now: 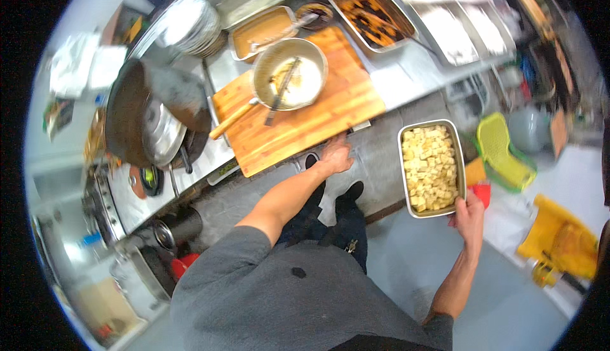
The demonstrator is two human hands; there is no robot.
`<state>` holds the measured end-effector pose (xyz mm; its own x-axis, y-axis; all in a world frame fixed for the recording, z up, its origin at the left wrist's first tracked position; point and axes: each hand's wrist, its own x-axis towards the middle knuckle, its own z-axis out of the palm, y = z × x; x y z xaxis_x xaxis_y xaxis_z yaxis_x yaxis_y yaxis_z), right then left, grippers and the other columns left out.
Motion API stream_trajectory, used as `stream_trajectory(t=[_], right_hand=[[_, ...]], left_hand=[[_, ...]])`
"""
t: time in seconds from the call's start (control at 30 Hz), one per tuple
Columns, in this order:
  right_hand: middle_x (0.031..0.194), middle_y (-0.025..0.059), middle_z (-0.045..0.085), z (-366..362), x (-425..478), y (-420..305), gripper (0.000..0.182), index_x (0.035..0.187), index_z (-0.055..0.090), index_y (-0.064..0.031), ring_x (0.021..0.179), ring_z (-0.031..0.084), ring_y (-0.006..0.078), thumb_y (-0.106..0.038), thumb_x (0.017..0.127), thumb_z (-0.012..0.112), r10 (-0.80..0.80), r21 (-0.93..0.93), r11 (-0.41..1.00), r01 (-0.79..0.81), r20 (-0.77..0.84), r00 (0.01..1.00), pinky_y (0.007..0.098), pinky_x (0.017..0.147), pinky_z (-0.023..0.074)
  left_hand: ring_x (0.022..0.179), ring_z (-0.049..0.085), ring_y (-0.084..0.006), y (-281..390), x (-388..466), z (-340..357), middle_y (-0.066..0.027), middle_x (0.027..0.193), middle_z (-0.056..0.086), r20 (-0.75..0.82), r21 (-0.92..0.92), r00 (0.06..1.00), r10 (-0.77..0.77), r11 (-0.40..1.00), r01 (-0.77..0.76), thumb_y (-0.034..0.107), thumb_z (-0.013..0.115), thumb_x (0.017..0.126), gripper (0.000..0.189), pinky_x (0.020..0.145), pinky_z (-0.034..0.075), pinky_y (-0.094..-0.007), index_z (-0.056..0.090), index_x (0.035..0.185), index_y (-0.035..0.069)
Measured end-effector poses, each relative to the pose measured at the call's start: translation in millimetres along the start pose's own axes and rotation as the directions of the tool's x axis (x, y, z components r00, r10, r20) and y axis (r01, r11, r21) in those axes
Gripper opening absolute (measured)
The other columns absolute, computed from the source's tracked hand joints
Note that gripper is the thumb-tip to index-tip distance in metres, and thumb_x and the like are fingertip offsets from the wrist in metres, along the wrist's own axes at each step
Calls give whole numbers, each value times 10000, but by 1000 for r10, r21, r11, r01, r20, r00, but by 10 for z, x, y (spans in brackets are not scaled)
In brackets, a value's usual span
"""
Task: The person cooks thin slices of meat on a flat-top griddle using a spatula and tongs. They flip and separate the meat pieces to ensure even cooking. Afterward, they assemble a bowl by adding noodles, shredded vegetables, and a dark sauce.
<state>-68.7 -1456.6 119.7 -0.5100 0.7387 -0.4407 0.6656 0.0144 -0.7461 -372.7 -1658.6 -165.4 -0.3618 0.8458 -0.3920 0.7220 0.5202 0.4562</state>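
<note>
My right hand (468,213) grips the near rim of a rectangular metal pan (412,210) filled with pale yellow cubes of food (429,167), held out over the floor. At the front edge of the counter, just below a wooden cutting board (352,105), is my left hand (337,154); its fingertips are hidden near the counter's underside, so what it touches cannot be told. On the board rests a metal saucepan (310,82) with a wooden handle, holding a dark-handled utensil (282,91) and some yellowish residue.
Left of the board stand a large dark wok (125,113) and a stack of plates (200,29). Behind it are a tray of light brown liquid (262,32) and a tray of dark and orange food (374,17). A green plastic basket (500,151) and a yellow container (560,239) lie at the right.
</note>
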Motion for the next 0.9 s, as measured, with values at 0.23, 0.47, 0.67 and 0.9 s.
stream_trajectory(t=[0.23, 0.47, 0.67, 0.9], right_hand=[[664, 32, 616, 1748, 599, -2360, 285, 991, 679, 49, 524, 554, 95, -155, 971, 482, -372, 143, 928, 345, 414, 831, 281, 461, 425], [622, 156, 675, 4019, 1371, -3652, 348, 760, 627, 104, 525, 680, 225, -127, 958, 460, -271, -19, 936, 352, 600, 752, 354, 463, 542], [624, 181, 698, 4931, 1573, -3593, 451, 669, 674, 99, 540, 701, 254, -171, 976, 484, -134, -253, 894, 369, 635, 761, 382, 559, 588], [647, 144, 688, 4671, 1638, -3612, 401, 836, 666, 83, 538, 674, 218, -232, 1022, 500, -314, -108, 897, 428, 526, 791, 367, 541, 544]], left_hand=[[1156, 612, -419, -303, -428, 216, -260, 1200, 655, -160, -162, 982, 97, 979, -123, 324, 648, 865, 478, 979, 505, -492, 632, 1238, 25], [961, 732, -261, -297, -2449, -2571, -166, 1045, 742, 23, -750, 993, 112, 659, -57, 235, 621, 987, 334, 864, 576, -382, 650, 1236, 14], [836, 702, -246, -1274, -2530, -4730, -140, 969, 723, -889, -211, 399, -223, 975, 74, 89, 638, 948, 168, 767, 550, -353, 690, 1081, 0], [1016, 662, -392, -3009, -771, -5956, -170, 1065, 677, -805, 278, 570, -168, 741, 612, 119, 601, 864, 207, 860, 547, -492, 731, 998, 30]])
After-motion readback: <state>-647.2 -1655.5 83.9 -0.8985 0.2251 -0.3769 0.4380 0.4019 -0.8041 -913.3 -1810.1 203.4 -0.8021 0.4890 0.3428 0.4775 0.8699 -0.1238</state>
